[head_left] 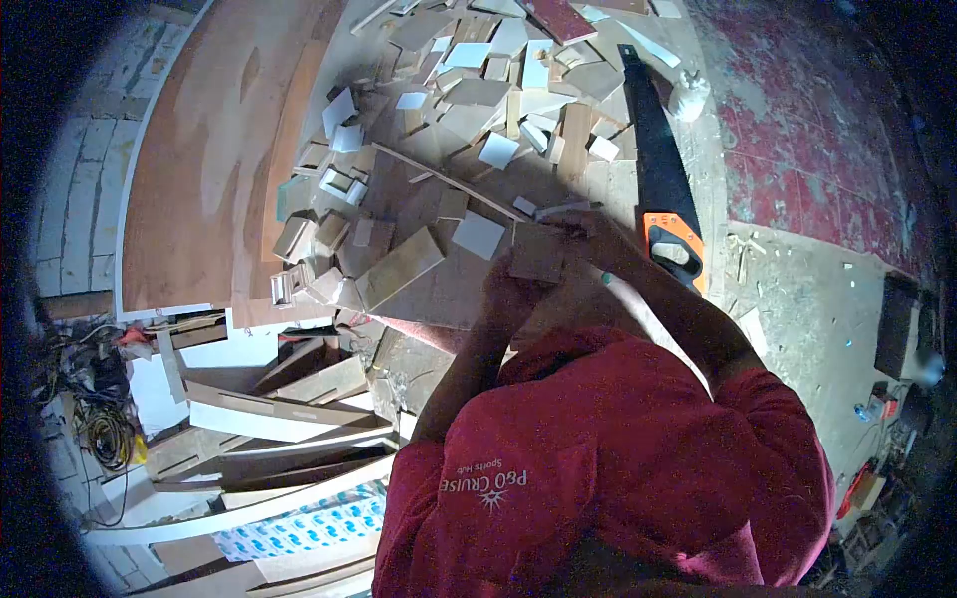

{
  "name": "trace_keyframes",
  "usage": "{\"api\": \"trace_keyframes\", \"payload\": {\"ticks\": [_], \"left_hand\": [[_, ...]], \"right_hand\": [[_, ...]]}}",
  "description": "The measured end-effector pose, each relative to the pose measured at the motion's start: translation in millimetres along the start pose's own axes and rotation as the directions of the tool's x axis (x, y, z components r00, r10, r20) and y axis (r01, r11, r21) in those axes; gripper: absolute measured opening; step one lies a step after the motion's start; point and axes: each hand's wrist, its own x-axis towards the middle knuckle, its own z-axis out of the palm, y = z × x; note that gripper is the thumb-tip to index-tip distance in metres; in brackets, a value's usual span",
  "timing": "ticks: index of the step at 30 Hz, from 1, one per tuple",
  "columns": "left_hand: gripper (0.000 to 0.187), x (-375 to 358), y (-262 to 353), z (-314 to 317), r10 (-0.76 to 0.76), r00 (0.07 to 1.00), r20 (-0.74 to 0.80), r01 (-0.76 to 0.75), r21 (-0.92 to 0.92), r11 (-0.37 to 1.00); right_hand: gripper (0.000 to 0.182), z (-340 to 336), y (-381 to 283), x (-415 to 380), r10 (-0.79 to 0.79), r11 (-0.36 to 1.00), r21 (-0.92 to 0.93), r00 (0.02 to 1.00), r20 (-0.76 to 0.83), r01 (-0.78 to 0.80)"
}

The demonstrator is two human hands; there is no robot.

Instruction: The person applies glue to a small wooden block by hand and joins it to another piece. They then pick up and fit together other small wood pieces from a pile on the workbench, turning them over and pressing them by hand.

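Observation:
A small square brown wooden piece [536, 251] is between my two hands, over the work surface. My left hand [510, 291] grips its left edge, the fingers in shadow. My right hand [586, 231] is closed at its upper right corner. Just above the piece lie a thin strip [563, 209] and a small white block [523, 206]. Beside my left hand are a white square piece [478, 234] and a longer wooden board [401, 269]. A long narrow stick [449, 181] runs diagonally above them.
A handsaw [663, 149] with an orange handle lies to the right, near a clear plastic bag [689, 97]. Many wood offcuts [478, 95] cover the far area. A large brown sheet [199, 169] stands left, with stacked boards [269, 409] at lower left.

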Motion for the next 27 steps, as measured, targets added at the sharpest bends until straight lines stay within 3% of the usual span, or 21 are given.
{"api": "trace_keyframes", "payload": {"ticks": [2,4,5,7,9,11,12,14,16,20,25,27], "left_hand": [[0.056,-3.0,-0.8,12.4,-0.017,0.999,0.034,0.018,-0.012,1.000],[0.056,-5.7,-1.8,21.4,-0.029,0.997,0.069,0.031,-0.024,0.999],[0.057,-6.9,-2.6,23.3,-0.033,0.996,0.086,0.035,-0.029,0.999],[0.055,-6.0,-10.5,9.3,-0.022,0.998,0.063,0.020,0.041,0.999],[0.054,-4.5,-15.2,-4.8,-0.012,1.000,0.028,0.009,0.104,0.995],[0.050,-8.1,-21.5,-15.2,0.011,0.984,-0.178,0.070,0.443,0.894],[0.050,-10.6,-22.6,-12.1,0.008,0.983,-0.182,0.074,0.438,0.896],[0.046,-10.4,-20.4,-4.6,0.208,0.949,-0.237,0.045,0.754,0.656],[0.049,-10.3,-23.8,8.5,0.256,0.950,-0.177,-0.008,0.809,0.588],[0.063,-14.2,-23.5,17.0,0.295,0.952,-0.082,-0.037,0.925,0.377],[0.066,-27.2,-24.8,35.2,0.334,0.940,-0.071,-0.068,0.919,0.387],[0.066,-25.9,-29.7,35.7,0.340,0.939,-0.050,-0.105,0.901,0.422]], "right_hand": [[0.034,-4.6,10.4,-1.4,0.015,1.000,0.004,1.000,0.012,-0.015],[0.033,-9.6,35.6,-4.3,0.291,0.952,0.084,0.954,0.066,-0.296],[0.033,-13.8,35.2,-5.4,0.284,0.955,0.076,0.957,0.065,-0.288],[0.030,-12.2,-3.6,-9.7,0.086,0.989,-0.127,0.995,0.046,-0.080],[0.030,-7.5,-4.0,-22.1,0.118,0.989,-0.083,0.993,-0.016,-0.119],[0.029,-6.3,4.1,-29.9,0.166,0.985,-0.027,0.983,-0.078,-0.168],[0.031,-7.4,8.6,-29.0,0.118,0.988,-0.094,0.992,-0.047,-0.122],[0.032,-7.2,15.9,-31.1,0.071,0.984,-0.162,0.997,-0.012,-0.072],[0.035,0.3,11.8,-29.8,0.154,0.986,-0.057,0.988,-0.001,-0.154],[0.033,8.8,-11.7,-33.5,0.084,0.992,-0.100,0.996,0.006,-0.083],[0.032,13.0,-10.6,-32.3,0.128,0.992,0.031,0.989,-0.071,-0.126],[0.031,9.5,-23.6,-33.6,0.157,0.987,-0.022,0.986,-0.058,-0.158]]}}
